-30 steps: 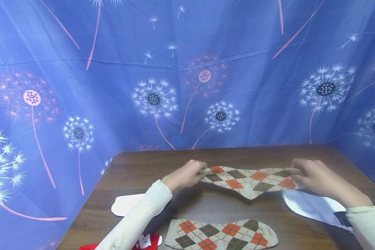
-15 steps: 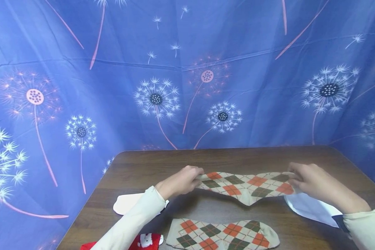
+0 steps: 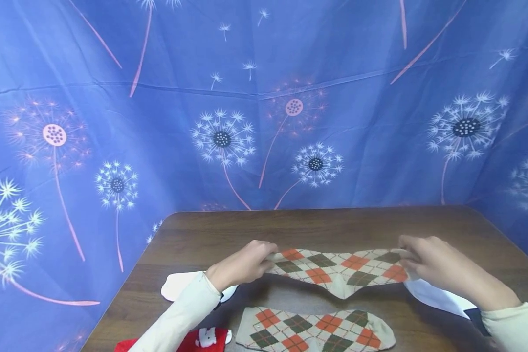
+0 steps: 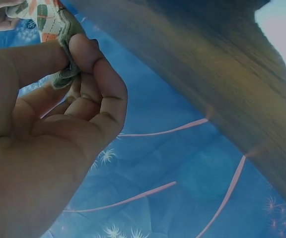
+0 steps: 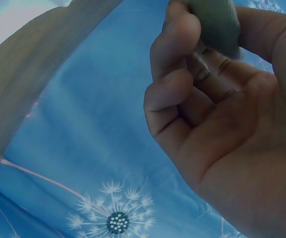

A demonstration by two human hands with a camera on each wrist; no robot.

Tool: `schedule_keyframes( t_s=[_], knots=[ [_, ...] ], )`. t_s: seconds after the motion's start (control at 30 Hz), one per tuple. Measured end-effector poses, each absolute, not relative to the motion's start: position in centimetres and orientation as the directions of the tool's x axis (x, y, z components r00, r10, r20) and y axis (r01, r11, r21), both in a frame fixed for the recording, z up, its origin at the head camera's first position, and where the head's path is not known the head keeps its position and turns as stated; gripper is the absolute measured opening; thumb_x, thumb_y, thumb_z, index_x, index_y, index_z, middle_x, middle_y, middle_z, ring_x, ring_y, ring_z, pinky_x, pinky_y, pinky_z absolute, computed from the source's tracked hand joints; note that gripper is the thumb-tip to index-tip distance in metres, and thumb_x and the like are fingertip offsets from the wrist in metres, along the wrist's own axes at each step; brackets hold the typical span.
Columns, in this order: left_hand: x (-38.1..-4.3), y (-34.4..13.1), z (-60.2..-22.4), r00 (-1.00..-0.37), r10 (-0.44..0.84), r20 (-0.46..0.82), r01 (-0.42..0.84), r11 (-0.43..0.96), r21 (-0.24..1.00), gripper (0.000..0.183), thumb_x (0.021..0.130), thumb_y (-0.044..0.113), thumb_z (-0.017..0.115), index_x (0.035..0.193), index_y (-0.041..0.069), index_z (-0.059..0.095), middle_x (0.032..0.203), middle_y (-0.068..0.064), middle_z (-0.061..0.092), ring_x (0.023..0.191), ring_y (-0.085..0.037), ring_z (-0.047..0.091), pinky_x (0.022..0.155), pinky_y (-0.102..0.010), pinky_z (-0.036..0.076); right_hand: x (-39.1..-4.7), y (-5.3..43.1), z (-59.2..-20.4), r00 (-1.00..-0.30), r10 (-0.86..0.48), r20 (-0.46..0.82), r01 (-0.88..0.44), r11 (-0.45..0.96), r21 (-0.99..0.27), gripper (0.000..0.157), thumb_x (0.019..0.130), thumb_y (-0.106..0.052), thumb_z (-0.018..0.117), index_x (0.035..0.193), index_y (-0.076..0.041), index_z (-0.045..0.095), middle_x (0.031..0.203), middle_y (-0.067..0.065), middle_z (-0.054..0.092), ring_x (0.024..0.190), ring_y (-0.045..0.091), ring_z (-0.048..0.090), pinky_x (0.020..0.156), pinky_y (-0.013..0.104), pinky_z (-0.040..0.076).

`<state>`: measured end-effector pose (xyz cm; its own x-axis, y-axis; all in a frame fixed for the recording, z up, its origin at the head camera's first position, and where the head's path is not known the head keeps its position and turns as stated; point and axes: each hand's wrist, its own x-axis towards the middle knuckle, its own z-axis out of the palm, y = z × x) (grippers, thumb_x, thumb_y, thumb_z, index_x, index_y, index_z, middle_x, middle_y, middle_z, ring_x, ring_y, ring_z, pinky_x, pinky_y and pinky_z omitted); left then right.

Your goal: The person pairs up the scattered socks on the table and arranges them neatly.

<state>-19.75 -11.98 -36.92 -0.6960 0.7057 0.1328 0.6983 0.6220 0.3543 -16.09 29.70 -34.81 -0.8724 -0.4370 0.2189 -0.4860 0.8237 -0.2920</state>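
Backdrop: a blue cloth spans the frame from left edge to right, softly creased, printed with white and pink dandelion heads on thin pink stalks.
Tabletop: a brown wood-grained table with rounded far corners fills the lower middle.
Red piece: at the bottom left, a red fabric piece bears a white figure, partly covered by the left sleeve, which is pale, smooth cloth.
Left white piece: a flat, round-ended white piece lies left of centre, behind that same sleeve.
Left hand: the left hand pinches one end of the raised sock between thumb and fingers; the left wrist view shows the fabric edge bunched there.
Lower sock: at bottom centre, a knitted argyle sock lies flat, beige with orange and olive diamonds and a rounded right end.
Raised sock: the matching raised sock stretches between both hands, right of centre, its heel a blunt point hanging downward.
Right hand: the right hand pinches its other end, fingers curled.
Right white piece: an elongated white piece lies beneath the right forearm.
Right sleeve: pale cloth at the lower right, a dark band just beside it.
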Motion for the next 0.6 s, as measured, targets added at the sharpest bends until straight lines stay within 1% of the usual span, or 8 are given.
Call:
schedule_keyframes(
  t_s=[0.2, 0.33, 0.43, 0.6],
  knots=[
    [-19.0, -12.8, -36.7, -0.685, 0.714, 0.147, 0.709, 0.604, 0.365, 0.012, 0.091, 0.0, 0.067, 0.093, 0.01, 0.061, 0.079, 0.007, 0.056, 0.067, -0.005, 0.048, 0.059, -0.018, 0.044, -15.6, 29.1, -34.5, -0.872, -0.449, 0.194, -0.489, 0.822, -0.292, 0.026, 0.082, -0.006, 0.075, 0.083, -0.019, 0.053, 0.063, -0.019, 0.051, 0.056, -0.003, 0.045, 0.051, 0.024, 0.038],
    [-18.2, -13.3, -36.6, -0.69, 0.711, 0.135, 0.7, 0.609, 0.373, 0.013, 0.091, 0.001, 0.068, 0.095, 0.011, 0.061, 0.079, 0.008, 0.056, 0.067, -0.004, 0.048, 0.06, -0.018, 0.044, -15.3, 28.6, -34.3, -0.863, -0.463, 0.201, -0.503, 0.821, -0.27, 0.029, 0.08, -0.006, 0.077, 0.082, -0.021, 0.052, 0.067, -0.021, 0.053, 0.06, -0.004, 0.048, 0.053, 0.024, 0.039],
    [-17.7, -13.6, -36.5, -0.694, 0.707, 0.136, 0.697, 0.614, 0.369, 0.012, 0.091, 0.001, 0.067, 0.095, 0.011, 0.061, 0.079, 0.009, 0.054, 0.067, -0.004, 0.048, 0.06, -0.018, 0.044, -15.1, 28.3, -34.2, -0.858, -0.467, 0.212, -0.51, 0.825, -0.243, 0.031, 0.079, -0.007, 0.078, 0.082, -0.023, 0.052, 0.067, -0.022, 0.053, 0.06, -0.005, 0.047, 0.052, 0.024, 0.039],
    [-16.9, -14.0, -36.0, -0.708, 0.693, 0.133, 0.683, 0.625, 0.378, 0.014, 0.09, -0.001, 0.066, 0.091, 0.011, 0.06, 0.076, 0.008, 0.053, 0.066, -0.004, 0.046, 0.059, -0.018, 0.043, -14.6, 27.9, -34.1, -0.838, -0.498, 0.222, -0.542, 0.807, -0.234, 0.031, 0.08, -0.006, 0.077, 0.082, -0.023, 0.051, 0.065, -0.023, 0.048, 0.057, -0.005, 0.043, 0.051, 0.024, 0.037]
  ],
)
